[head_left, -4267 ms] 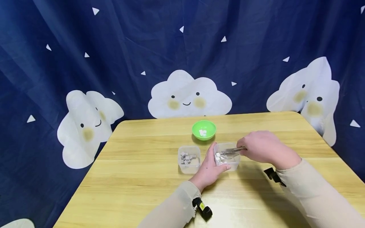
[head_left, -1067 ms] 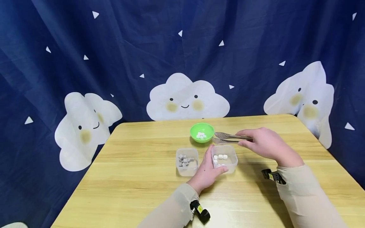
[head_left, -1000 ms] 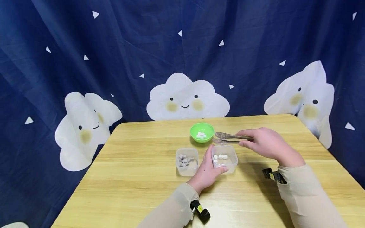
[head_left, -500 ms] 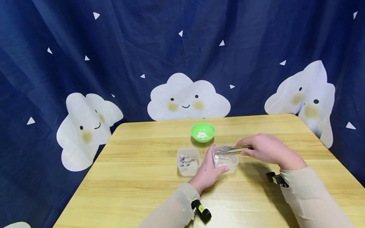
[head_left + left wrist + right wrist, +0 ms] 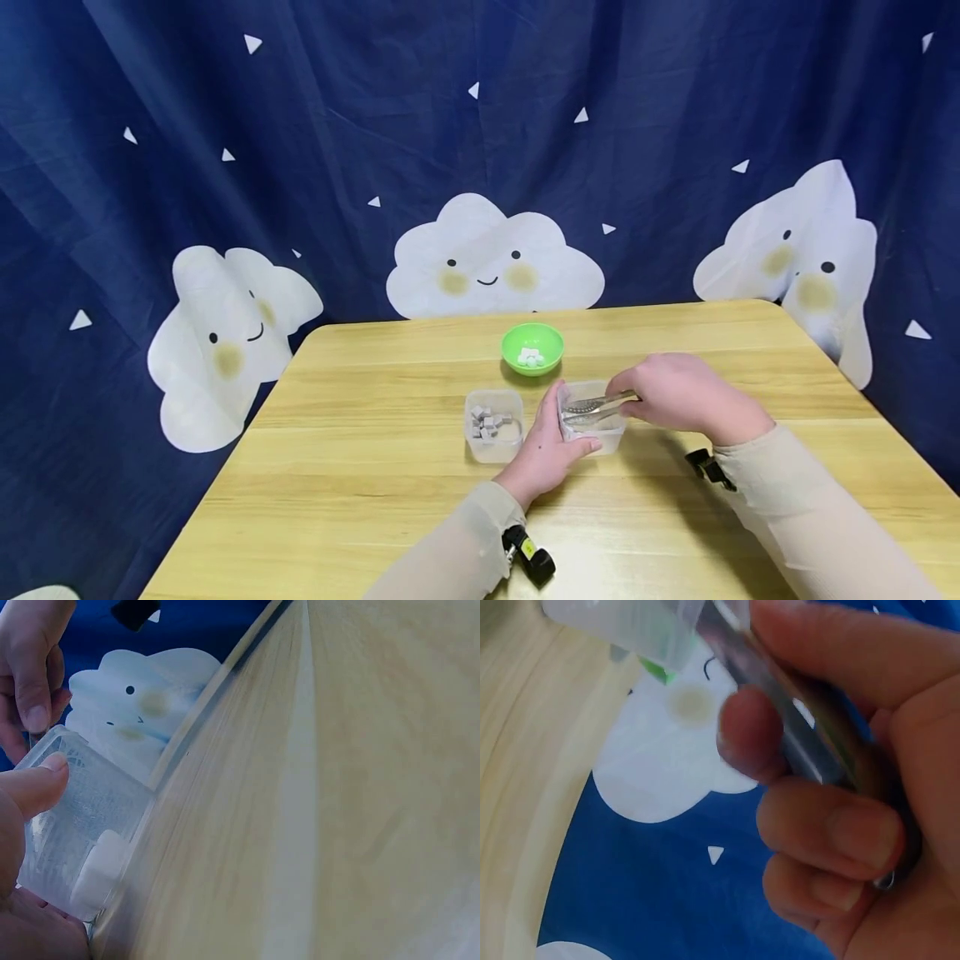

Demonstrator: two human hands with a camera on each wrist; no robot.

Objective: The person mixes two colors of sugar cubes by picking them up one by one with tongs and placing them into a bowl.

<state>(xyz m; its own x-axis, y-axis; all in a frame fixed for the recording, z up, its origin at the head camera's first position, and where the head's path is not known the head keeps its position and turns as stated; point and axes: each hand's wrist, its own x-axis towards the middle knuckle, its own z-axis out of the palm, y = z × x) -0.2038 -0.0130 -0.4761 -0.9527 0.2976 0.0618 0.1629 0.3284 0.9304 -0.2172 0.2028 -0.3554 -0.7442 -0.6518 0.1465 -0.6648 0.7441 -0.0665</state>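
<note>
My left hand (image 5: 543, 454) grips a clear plastic container (image 5: 609, 442), thumb over its near side and fingers along its left side. A white cube (image 5: 101, 871) shows through the container's wall in the left wrist view. Metal tongs (image 5: 588, 406) with perforated ends dip into this container, their two arms slightly apart. My right hand (image 5: 675, 396) holds them by the handle, fingers curled round it in the right wrist view (image 5: 832, 825). The tongs' ends hide most of what lies inside the container. Behind it, a green bowl (image 5: 512, 343) holds several white cubes (image 5: 530, 358).
A second clear container (image 5: 495, 452) with several grey cubes (image 5: 487, 421) stands just left of my left hand. All of it stands on a wooden table (image 5: 360, 467). A dark blue curtain (image 5: 337, 100) with cloud prints hangs behind the table's far edge.
White cubes were added to the bowl. The tongs, spread beside the bowl a second ago, have come back and down into the container. My left hand has kept its grip.
</note>
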